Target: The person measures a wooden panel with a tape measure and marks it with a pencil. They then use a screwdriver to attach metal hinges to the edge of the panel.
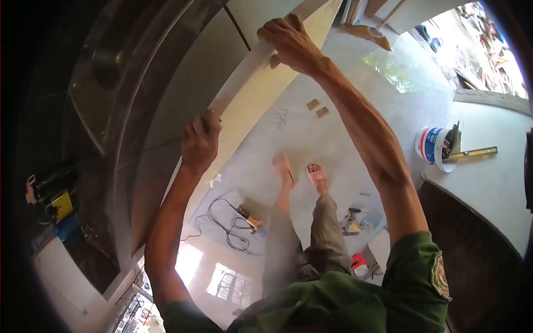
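Note:
A long cream board (252,102) runs diagonally along the front of a cabinet (194,91), beneath a dark countertop (125,61). My left hand (201,143) is closed over the upper edge of the board at its nearer part. Farther along the same edge, my right hand (291,45) grips the board, fingers curled over the top and a fingertip showing on the cream face. Both arms reach out and apart. The side of the board that faces the cabinet is mostly hidden.
A corded power tool (250,217) lies on the floor with its black cable looped beside it. Several hand tools (352,222) lie right of my feet. A white bucket (430,144) holds tools and a yellow spirit level (477,153). Two small brown pieces (317,108) lie ahead.

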A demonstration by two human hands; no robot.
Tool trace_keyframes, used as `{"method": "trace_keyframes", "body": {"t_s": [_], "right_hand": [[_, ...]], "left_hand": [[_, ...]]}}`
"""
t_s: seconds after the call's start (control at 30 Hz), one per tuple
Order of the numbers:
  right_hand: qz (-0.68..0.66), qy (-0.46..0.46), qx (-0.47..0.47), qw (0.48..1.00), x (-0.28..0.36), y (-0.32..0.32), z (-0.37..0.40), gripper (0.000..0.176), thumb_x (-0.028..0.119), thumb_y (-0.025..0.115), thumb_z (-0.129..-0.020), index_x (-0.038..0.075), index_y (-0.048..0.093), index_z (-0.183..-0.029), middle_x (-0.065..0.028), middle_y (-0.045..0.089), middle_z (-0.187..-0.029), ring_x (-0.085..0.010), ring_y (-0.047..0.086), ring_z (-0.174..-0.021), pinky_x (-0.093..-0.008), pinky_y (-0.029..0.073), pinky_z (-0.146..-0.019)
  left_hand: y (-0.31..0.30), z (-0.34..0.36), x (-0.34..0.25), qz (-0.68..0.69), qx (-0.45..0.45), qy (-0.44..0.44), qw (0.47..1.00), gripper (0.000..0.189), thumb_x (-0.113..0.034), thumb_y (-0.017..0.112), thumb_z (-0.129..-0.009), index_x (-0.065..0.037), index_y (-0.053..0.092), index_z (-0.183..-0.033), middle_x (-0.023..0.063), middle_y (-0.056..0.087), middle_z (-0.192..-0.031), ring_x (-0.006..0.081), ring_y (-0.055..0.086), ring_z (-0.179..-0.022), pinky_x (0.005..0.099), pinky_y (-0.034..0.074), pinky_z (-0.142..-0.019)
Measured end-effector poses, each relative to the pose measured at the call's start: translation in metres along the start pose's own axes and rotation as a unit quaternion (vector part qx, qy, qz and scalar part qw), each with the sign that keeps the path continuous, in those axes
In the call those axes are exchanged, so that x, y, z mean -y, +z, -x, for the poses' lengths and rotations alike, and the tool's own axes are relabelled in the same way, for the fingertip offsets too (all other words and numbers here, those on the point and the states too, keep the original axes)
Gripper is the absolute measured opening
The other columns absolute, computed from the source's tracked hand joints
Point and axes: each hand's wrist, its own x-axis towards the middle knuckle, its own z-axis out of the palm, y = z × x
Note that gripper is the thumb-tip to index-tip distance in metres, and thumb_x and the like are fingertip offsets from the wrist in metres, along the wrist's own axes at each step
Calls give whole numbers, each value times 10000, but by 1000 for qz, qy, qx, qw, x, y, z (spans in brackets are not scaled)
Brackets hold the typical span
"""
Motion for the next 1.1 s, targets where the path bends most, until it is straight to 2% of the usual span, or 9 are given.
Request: {"method": "trace_keyframes", "body": {"t_s": [0.27, 0.37, 0.47, 0.6, 0.73, 0.83, 0.93, 1.03, 1.1], "right_hand": [[-65, 37, 70, 995, -9, 106, 12, 498, 99, 808, -601, 80, 604, -1055, -9, 591, -1001, -215, 517, -1128, -506, 280, -1058], [-78, 48, 79, 993, -12, 127, 18, 456, 113, 817, -582, 75, 610, -987, -14, 606, -996, -216, 525, -1117, -433, 308, -1026], [-93, 15, 57, 994, -13, 133, 7, 506, 142, 820, -621, 84, 589, -1068, -27, 579, -1020, -221, 511, -1136, -519, 292, -1038], [-41, -12, 137, 990, 2, 136, -15, 510, 230, 824, -646, 79, 558, -1054, -42, 533, -1066, -231, 497, -1118, -513, 316, -1017], [-53, -41, 115, 991, 6, 139, -15, 550, 238, 830, -638, 73, 543, -1078, -45, 510, -1136, -234, 438, -1183, -529, 301, -1026], [-32, 36, 46, 998, 13, 139, -4, 616, 230, 832, -640, 93, 537, -1163, -52, 503, -1211, -251, 400, -1260, -563, 275, -1045], [17, 66, 83, 994, -2, 132, 0, 686, 236, 841, -628, 127, 524, -1227, -57, 492, -1273, -261, 368, -1314, -598, 246, -1071], [32, 3, 166, 986, -25, 130, -11, 679, 247, 850, -611, 151, 534, -1204, -55, 509, -1258, -255, 367, -1320, -623, 252, -1076], [30, -54, 222, 973, -26, 122, -23, 657, 192, 855, -588, 144, 552, -1169, -54, 559, -1211, -252, 439, -1267, -555, 325, -1063]], "left_hand": [[95, 45, -7, 32, 52, -8, 998, 489, -254, 637, -909, -15, 427, -1280, 142, 501, -866, 254, 536, -691, 352, 487, -577], [125, 58, -14, 76, 66, -35, 994, 486, -263, 634, -908, -28, 433, -1283, 155, 517, -898, 260, 541, -717, 361, 484, -590], [115, 55, 1, 58, 66, -36, 995, 485, -275, 619, -914, -54, 428, -1301, 177, 536, -937, 269, 543, -743, 377, 477, -598], [121, 54, 3, 73, 78, -98, 989, 525, -268, 616, -912, -72, 399, -1347, 208, 535, -1005, 301, 545, -769, 415, 463, -607], [119, 53, 0, 100, 106, -128, 981, 524, -271, 596, -924, -82, 389, -1367, 206, 531, -1025, 297, 547, -804, 417, 459, -630], [112, 57, -5, 137, 117, -174, 968, 632, -276, 656, -881, -71, 361, -1400, 203, 521, -1081, 318, 546, -879, 441, 449, -720], [117, 51, -5, 203, 114, -215, 948, 684, -262, 681, -852, -63, 350, -1417, 197, 511, -1104, 327, 537, -943, 459, 440, -773], [115, 55, -2, 227, 134, -239, 934, 775, -307, 730, -804, -69, 340, -1429, 184, 506, -1146, 336, 535, -983, 468, 441, -789], [113, 62, -8, 226, 136, -247, 932, 843, -338, 771, -759, -72, 339, -1432, 173, 505, -1174, 341, 534, -998, 470, 442, -799]]}}
